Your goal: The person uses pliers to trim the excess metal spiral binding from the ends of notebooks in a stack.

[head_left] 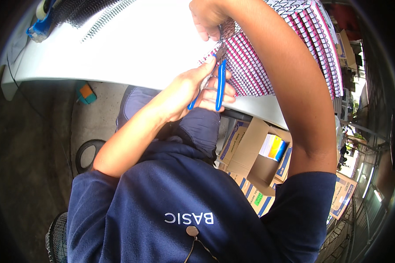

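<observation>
My left hand [196, 90] is closed round blue-handled pliers [221, 85], with some fingers showing between and beyond the handles. The dark jaws of the pliers point away from me, at the edge of a stack of spiral-bound notebooks [254, 65] with pink, white and black edges. Just beyond the jaws, my right hand [210, 19] reaches over from the right with curled fingers at the end of a dark spiral coil [227, 30] on the top notebook. My right forearm covers part of the stack.
Loose black spiral coils [104, 21] lie on the white table [131, 52] at far left, near a blue tape dispenser [41, 28]. Below the table's edge, an open cardboard box [245, 151] stands among other cartons. A teal and orange object [87, 93] is on the floor.
</observation>
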Demonstrator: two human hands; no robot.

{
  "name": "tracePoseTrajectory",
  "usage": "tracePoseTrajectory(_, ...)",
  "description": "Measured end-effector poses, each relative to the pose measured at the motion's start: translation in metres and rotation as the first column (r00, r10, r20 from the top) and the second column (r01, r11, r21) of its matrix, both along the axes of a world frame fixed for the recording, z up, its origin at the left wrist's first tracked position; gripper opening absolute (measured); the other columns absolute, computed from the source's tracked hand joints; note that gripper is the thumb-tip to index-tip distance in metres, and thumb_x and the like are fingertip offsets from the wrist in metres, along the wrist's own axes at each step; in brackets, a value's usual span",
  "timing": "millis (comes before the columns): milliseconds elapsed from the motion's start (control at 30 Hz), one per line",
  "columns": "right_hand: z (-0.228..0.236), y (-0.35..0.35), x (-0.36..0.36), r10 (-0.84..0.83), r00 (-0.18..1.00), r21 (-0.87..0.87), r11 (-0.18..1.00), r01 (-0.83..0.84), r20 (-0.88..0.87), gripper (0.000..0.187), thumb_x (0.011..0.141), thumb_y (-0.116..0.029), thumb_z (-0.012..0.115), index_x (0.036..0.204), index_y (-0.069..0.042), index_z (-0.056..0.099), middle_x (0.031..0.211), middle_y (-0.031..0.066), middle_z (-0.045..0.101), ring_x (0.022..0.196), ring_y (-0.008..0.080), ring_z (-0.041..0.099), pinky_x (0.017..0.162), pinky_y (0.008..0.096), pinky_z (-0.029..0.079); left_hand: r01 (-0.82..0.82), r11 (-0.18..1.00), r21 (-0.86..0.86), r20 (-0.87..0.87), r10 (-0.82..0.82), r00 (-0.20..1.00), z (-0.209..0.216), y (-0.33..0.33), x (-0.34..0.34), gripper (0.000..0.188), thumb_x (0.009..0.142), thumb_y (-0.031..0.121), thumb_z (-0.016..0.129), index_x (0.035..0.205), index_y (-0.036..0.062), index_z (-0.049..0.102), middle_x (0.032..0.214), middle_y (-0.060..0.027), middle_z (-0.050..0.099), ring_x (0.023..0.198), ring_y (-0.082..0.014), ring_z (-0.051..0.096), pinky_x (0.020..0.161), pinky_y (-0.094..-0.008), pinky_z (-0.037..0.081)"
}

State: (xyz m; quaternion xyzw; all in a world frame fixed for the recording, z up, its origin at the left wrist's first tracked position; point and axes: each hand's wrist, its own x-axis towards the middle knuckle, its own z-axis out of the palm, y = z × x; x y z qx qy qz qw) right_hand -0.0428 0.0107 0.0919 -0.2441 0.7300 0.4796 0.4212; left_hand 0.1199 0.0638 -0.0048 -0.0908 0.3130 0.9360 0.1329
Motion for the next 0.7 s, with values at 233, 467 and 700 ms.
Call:
tracePoseTrajectory(233, -0.017, -0.003, -0.007, 0.014, 1.0, -0.063, 0.998, -0.013, 0.009, 0.017, 0.081, -0.021, 0.065, 0.084, -0.004, 0.064, 0.089, 0.0091, 0.065, 0.082, 0.0227, 0.058, 0.08, 0.0401, 0.044, 0.011, 1.0, -0.028, 0.016, -0.011, 1.0, 0.002, -0.009, 0.0, 0.061, 0.098, 0.05, 0.024, 0.122, -0.001, 0.048, 0.102, -0.0184, 0.062, 0.097, -0.0276, 0.063, 0.079, -0.0391, 0.053)
tracePoseTrajectory(467, -0.018, -0.006, -0.007, 0.105, 0.991, -0.048, 0.994, -0.102, 0.077, 0.014, 0.079, -0.016, 0.065, 0.087, -0.005, 0.066, 0.087, 0.0075, 0.066, 0.079, 0.0215, 0.059, 0.076, 0.0386, 0.046, 0.04, 0.981, 0.189, -0.219, 0.003, 0.976, -0.034, -0.01, 0.001, 0.055, 0.098, 0.048, 0.03, 0.115, -0.0001, 0.05, 0.087, -0.0135, 0.06, 0.077, -0.0247, 0.065, 0.064, -0.0327, 0.055)
tracePoseTrajectory(700, -0.008, 0.002, 0.001, 0.163, 0.984, -0.258, 0.956, -0.138, 0.077, 0.019, 0.079, -0.007, 0.063, 0.097, -0.008, 0.069, 0.089, 0.0087, 0.068, 0.079, 0.0217, 0.061, 0.074, 0.0385, 0.049, -0.126, 0.991, 0.053, 0.06, 0.122, 0.991, 0.013, 0.006, -0.005, 0.051, 0.099, 0.047, 0.029, 0.107, 0.0013, 0.05, 0.074, -0.0065, 0.051, 0.059, -0.0155, 0.053, 0.054, -0.0303, 0.051)
